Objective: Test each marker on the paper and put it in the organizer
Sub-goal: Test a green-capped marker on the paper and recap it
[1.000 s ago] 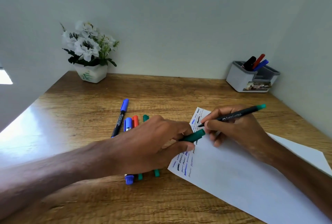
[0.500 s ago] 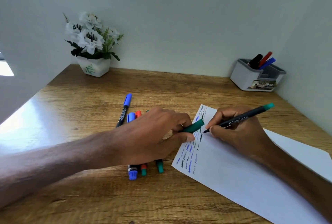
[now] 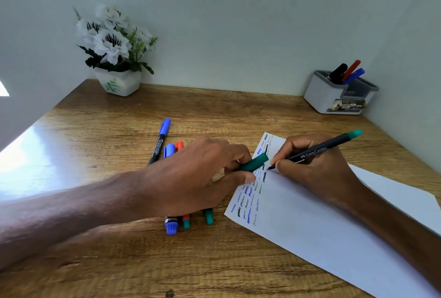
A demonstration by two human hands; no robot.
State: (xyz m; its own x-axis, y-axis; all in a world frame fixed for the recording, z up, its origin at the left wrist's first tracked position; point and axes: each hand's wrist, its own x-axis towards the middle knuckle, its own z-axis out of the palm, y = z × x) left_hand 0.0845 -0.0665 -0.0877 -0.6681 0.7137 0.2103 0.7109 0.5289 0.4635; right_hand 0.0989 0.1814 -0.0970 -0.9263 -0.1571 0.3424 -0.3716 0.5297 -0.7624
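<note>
Right hand [image 3: 315, 168]: fingers pinch green marker [image 3: 317, 151], tip on paper [image 3: 322, 226] for test scribble. Left hand [image 3: 198, 178]: grips green cap [image 3: 254, 162], kept ready for recapping, thumb steadying paper edge. Untested markers [image 3: 171, 225] under left hand. Organizer [image 3: 319, 96]: back right, well apart, three markers inside.

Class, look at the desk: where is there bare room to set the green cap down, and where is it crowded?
Bare wood lies between the flower pot and the organizer, and along the near edge left of the paper. Crowded: the middle, where the left hand covers the loose markers.
</note>
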